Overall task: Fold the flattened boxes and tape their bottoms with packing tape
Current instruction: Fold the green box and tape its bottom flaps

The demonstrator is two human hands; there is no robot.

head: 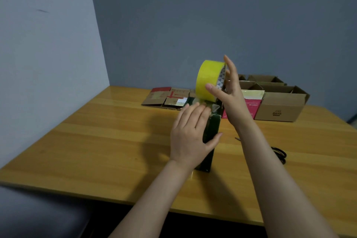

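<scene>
your left hand lies flat on top of the dark green box, fingers straight and close together, pressing down, with the thumb spread out over the box's right edge. the box sits near the middle of the wooden table, its long side running away from you. your right hand holds the yellow tape roll on edge just above the far end of that box: the thumb lies across the roll's outer yellow face and the fingers rest against the roll's right side, where the printed core shows, with the longest finger pointing up past the rim. a glossy, see-through strip of tape comes off the bottom of the roll and down onto the box top right at your left fingertips; you cannot tell exactly where its end lies. at the back of the table, left of the roll, a pile of flattened boxes lies flat. to the right of your right wrist stands a pink box, and touching it on the right are open brown cartons with their flaps up. black scissors lie on the table just right of your right forearm, which hides part of them. a dark seat shows below the table's near edge at lower left.
</scene>
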